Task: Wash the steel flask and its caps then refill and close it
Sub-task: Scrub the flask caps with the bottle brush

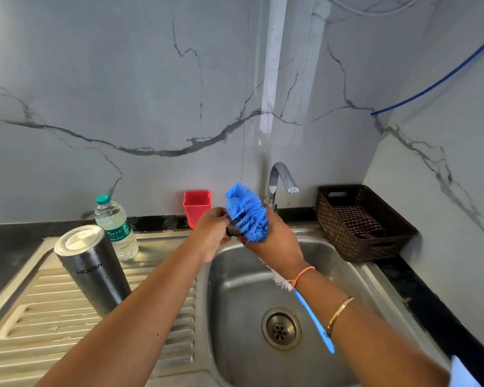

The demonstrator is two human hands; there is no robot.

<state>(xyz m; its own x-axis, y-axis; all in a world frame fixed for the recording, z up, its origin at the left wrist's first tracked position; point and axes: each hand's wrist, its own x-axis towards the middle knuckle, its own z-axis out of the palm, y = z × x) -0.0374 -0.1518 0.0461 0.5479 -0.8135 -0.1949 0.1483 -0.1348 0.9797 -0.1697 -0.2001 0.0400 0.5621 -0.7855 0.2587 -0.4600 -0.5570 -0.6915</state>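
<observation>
The left hand (210, 233) pinches a small dark cap (232, 231), pressed against the blue bristles of the brush (246, 210). The right hand (274, 243) is curled round the brush just below the bristles, and the blue handle runs back under the wrist. Both hands hang over the sink (235, 303), above its drain (281, 328). The tap (280, 177) rises just behind the bristles, which hide its base. A red cup (196, 205) stands behind the left hand. The flask (92, 269) stands upside down on the drainboard (39, 317) to the left, partly covered by the left forearm. A bottle (115, 227) stands just behind it. On the right is a basket (347, 247) holding a checked cloth (358, 222).
</observation>
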